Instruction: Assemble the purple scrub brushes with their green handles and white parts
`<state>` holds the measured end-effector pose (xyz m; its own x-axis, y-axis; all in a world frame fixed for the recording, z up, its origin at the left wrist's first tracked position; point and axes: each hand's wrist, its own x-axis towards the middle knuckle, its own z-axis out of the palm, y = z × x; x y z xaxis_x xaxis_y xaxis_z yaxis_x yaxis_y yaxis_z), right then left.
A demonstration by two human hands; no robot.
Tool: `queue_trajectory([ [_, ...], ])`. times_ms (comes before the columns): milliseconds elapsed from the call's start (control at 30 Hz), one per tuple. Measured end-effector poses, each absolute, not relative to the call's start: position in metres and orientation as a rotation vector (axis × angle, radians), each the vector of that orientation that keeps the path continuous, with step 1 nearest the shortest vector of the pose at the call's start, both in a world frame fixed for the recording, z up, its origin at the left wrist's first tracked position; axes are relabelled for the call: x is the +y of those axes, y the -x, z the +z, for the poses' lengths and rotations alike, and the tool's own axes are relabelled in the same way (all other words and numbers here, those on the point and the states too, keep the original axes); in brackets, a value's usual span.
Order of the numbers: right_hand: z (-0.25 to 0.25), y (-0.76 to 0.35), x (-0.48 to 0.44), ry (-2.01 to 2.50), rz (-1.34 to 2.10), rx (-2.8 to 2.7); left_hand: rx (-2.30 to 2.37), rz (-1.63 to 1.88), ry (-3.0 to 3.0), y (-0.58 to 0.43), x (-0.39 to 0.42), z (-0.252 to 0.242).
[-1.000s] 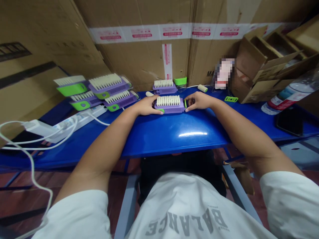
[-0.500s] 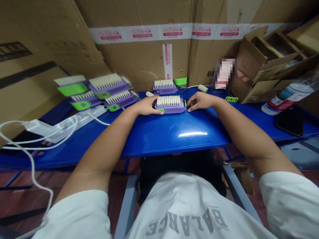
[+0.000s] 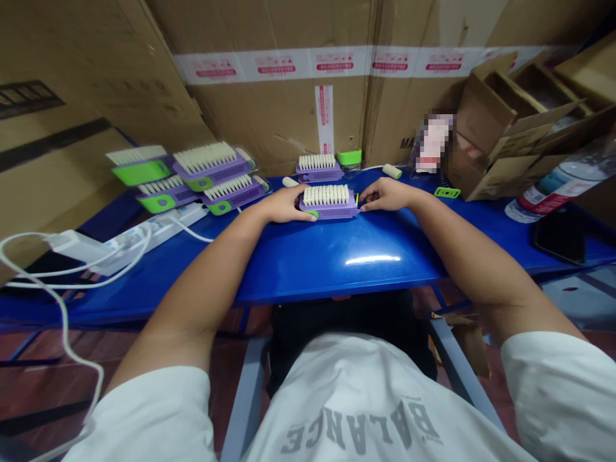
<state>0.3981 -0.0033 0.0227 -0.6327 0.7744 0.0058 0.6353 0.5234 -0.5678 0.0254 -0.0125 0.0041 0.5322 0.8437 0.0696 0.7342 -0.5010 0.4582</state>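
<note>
Head camera shows me one open cardboard box [image 3: 520, 109] at the far right of the blue table [image 3: 337, 256], flaps up and partitioned inside; I cannot make out what lies in its compartments. Just in front of it a clear bottle [image 3: 558, 183] lies on its side, its far end cut off by the frame edge. The brush [image 3: 328, 200], purple with pale bristles facing up, sits flat on the table at mid-depth, well back from the near edge. My left hand [image 3: 283, 204] is wrapped around its left end, fingers curled close and thumb on the near side. My right hand [image 3: 385, 196] has its fingertips drawn narrow and pinched at a green tab on the right end. Between the brush and the near table edge the surface is bare and glossy, so there is room toward me. Behind, a second brush [image 3: 317, 167] stands near the wall of cartons, and a pile of brushes [image 3: 206, 173] crowds the left rear. A power strip [image 3: 144, 231] with white cables [image 3: 48, 276] hangs off the left edge. A dark phone [image 3: 558, 234] lies near the right front edge. My fingertips hide the ends of the brush they hold.
</note>
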Motion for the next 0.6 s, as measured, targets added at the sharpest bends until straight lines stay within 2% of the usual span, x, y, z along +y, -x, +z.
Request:
queue_trajectory([
  [600, 0.0209, -0.3887, -0.0072, 1.385, 0.609, -2.442, 1.32, 0.378, -2.394, -0.0277, -0.0152, 0.0076],
])
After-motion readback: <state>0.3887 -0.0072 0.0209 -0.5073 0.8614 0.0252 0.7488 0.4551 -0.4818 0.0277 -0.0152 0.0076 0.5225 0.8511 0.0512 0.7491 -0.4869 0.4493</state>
